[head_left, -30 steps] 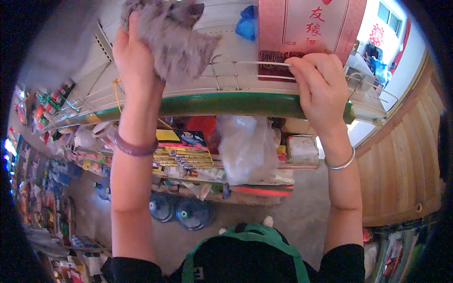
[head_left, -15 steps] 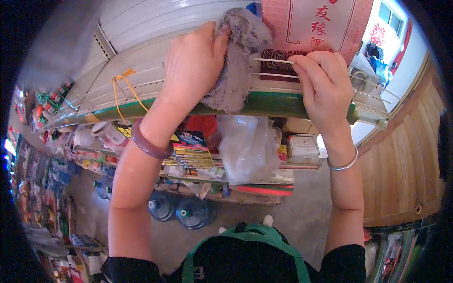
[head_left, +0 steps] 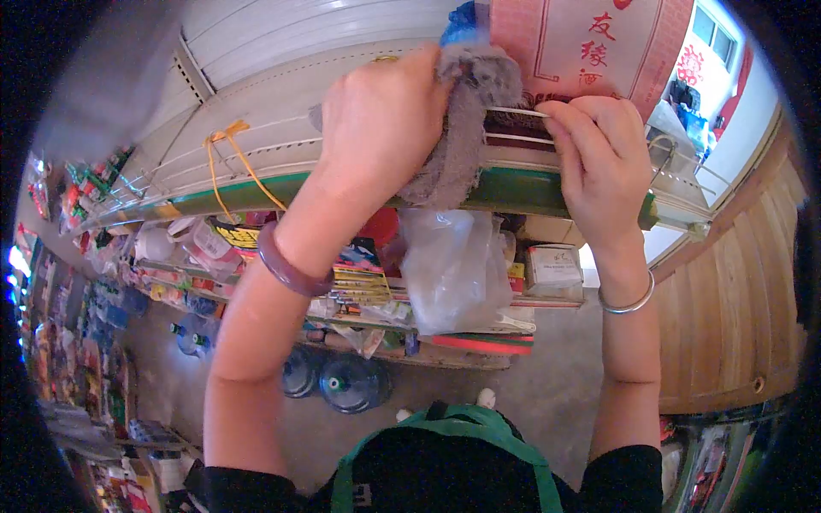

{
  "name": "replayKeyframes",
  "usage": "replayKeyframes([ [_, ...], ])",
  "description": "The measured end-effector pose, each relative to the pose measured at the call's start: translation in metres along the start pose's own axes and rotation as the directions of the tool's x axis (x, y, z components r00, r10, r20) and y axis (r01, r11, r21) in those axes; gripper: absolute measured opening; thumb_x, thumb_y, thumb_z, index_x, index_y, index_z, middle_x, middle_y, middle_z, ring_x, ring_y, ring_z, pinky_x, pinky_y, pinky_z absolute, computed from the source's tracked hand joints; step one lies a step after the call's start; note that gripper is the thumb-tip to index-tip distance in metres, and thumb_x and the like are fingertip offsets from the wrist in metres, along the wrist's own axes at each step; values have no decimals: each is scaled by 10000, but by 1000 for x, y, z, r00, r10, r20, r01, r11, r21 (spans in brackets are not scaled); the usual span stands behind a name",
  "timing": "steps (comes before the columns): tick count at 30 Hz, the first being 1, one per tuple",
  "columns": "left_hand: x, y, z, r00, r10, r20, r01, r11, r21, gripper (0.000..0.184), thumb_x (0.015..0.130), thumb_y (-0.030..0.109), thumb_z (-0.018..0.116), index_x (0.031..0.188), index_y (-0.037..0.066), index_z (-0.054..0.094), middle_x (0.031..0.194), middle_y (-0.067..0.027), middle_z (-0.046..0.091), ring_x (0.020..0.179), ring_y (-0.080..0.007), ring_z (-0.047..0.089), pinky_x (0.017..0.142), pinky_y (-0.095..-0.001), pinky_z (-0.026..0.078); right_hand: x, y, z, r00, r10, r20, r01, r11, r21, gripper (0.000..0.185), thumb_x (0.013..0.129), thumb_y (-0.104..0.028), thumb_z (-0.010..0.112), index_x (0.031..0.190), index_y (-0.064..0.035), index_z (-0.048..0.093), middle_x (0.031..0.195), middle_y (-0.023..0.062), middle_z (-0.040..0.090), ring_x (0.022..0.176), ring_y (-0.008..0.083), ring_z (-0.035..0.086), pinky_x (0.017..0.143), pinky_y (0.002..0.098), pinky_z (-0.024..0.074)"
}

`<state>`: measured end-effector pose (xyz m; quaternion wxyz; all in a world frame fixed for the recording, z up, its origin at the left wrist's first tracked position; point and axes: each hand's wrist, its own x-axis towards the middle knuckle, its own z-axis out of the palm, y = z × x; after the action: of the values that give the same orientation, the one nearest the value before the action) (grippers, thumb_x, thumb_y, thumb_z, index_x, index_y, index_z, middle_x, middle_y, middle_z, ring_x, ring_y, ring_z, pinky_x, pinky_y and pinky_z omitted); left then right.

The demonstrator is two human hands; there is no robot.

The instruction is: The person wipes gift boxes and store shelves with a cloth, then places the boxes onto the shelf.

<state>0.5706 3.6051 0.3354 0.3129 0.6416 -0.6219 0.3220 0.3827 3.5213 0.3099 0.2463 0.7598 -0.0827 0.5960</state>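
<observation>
My left hand (head_left: pixel 380 120) is closed around a grey cloth (head_left: pixel 457 150), which drapes down over the front edge of the top shelf (head_left: pixel 265 141). My right hand (head_left: pixel 603 158) pinches the white wire rail (head_left: pixel 513 112) along that edge, thumb and fingertips pressed together. Behind the rail stands a red and pink box (head_left: pixel 590 51) with Chinese characters. A piece of blue plastic (head_left: pixel 462 24) shows beside the box, above the cloth. Part of the rail is hidden behind the cloth and my left hand.
An orange cord (head_left: pixel 231 162) hangs from the rail at left. Lower shelves hold a clear plastic bag (head_left: pixel 453 269), a small white box (head_left: pixel 552 267) and packets. Large blue water bottles (head_left: pixel 352 383) stand on the floor. A wooden door (head_left: pixel 731 299) is at right.
My left hand has moved right along the rail with the cloth, closer to my right hand. The right hand keeps its pinch on the rail. The view has shifted slightly.
</observation>
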Motion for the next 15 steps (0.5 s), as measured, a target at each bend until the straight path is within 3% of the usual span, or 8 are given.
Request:
replayKeyframes([
  [1,-1,1,0,999,-45,-24,44,998,-39,303,690,88,615,990,115,579,842,-109,592,727,-345,581,605,-409,467,0,-1,-1,1000,4,4,-4,1000,-4,184,642,-42,705,814,-62,643,756,47,531,698,234,511,585,337,426],
  [2,-3,2,3,982,90,-165,-90,996,12,242,699,111,608,937,109,565,792,-105,588,680,-338,583,593,-414,467,0,-3,-2,1000,6,10,-6,1000,-7,183,644,-43,705,815,-61,642,756,47,531,696,234,511,585,338,426],
  [4,-8,-1,13,832,365,-417,-324,931,167,139,718,157,593,831,99,536,692,-97,579,586,-324,587,569,-423,469,1,-2,-2,1000,0,8,0,1000,-14,184,646,-44,706,818,-60,642,755,47,532,692,235,511,585,340,427],
  [7,-5,-7,11,918,302,-258,-283,953,112,127,746,160,582,835,88,528,687,-126,594,597,-350,598,569,-442,483,0,0,1,1000,-9,-1,9,1000,-10,185,647,-43,702,821,-58,640,754,49,534,687,236,511,585,342,429],
  [10,-3,-1,5,985,135,-107,-129,990,63,128,767,174,579,823,74,521,710,-151,615,640,-355,617,592,-446,493,0,0,1,1000,-16,-9,16,1000,5,185,647,-41,696,822,-57,639,755,51,535,687,237,512,585,341,431],
  [15,8,0,-1,998,-57,-3,56,995,-88,150,810,204,556,816,58,526,739,-219,617,736,-368,629,663,-479,495,1,2,1,1000,-20,-13,20,999,25,183,645,-41,690,821,-57,641,754,52,536,689,237,512,584,340,432],
])
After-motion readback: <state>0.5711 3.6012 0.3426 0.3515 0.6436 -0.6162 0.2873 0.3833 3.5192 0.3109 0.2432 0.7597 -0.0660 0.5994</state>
